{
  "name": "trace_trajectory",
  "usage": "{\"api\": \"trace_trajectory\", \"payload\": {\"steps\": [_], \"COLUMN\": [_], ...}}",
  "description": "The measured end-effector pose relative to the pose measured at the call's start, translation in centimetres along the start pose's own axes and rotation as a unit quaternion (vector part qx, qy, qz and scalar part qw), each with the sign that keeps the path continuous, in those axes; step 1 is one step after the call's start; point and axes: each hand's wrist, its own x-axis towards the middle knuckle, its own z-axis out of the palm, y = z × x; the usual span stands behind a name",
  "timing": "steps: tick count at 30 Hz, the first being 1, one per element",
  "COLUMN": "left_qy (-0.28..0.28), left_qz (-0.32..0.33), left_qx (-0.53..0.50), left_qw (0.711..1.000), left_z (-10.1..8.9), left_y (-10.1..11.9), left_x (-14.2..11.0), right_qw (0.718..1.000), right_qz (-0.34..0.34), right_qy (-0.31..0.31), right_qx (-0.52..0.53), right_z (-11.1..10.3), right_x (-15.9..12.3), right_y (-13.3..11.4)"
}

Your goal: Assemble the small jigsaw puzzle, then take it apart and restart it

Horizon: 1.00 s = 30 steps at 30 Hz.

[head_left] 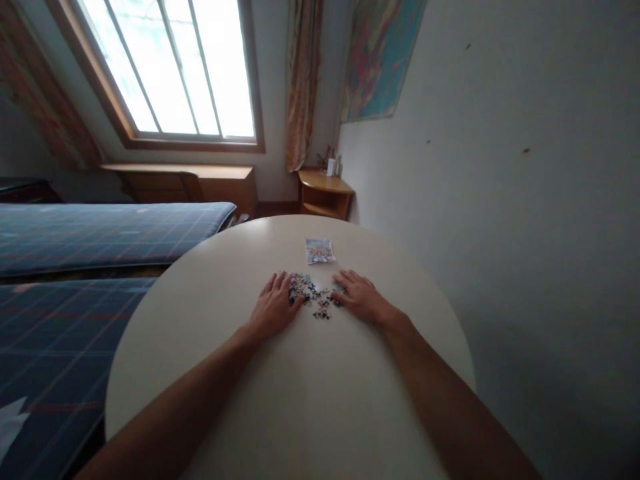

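Observation:
Small jigsaw puzzle pieces [303,287] in blue, pale and tan colours lie in a loose heap on a round cream table [320,400]. My left hand [275,303] rests palm down at the heap's left side, fingers stretched out and its thumb by the pieces. Across from it, my right hand [361,297] lies flat at the right side, fingertips touching some pieces; part of the heap there is hidden under the fingers. Just beyond the pieces is a small printed picture card [319,251], lying flat.
Left of the table stand beds with blue plaid mattresses [100,233]. A white wall [530,233] rises close on the right. Behind are a corner shelf [326,181] with small items, a wooden desk [225,173] and a bright window [175,67].

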Motion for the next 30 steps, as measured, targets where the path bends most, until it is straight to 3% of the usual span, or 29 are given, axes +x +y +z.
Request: {"api": "trace_trajectory", "payload": {"steps": [8,19,23,30], "left_qy": [-0.014,-0.012,-0.009,-0.009], "left_qz": [0.019,0.044,0.083,0.08], "left_qx": [0.006,-0.008,-0.01,-0.015], "left_qw": [1.0,0.999,0.996,0.997], "left_z": [-0.3,-0.6,-0.5,-0.3], "left_y": [0.9,1.0,1.0,0.8], "left_x": [-0.5,-0.6,-0.6,-0.6], "right_qw": [1.0,0.999,0.999,0.993], "right_qz": [0.011,0.043,0.015,-0.065], "right_qy": [-0.006,0.004,0.001,0.027], "right_qx": [0.003,0.01,0.03,0.09], "right_z": [0.3,0.2,-0.3,-1.4], "right_x": [-0.1,0.1,-0.4,-1.1], "right_y": [-0.2,2.6,2.0,1.7]}}
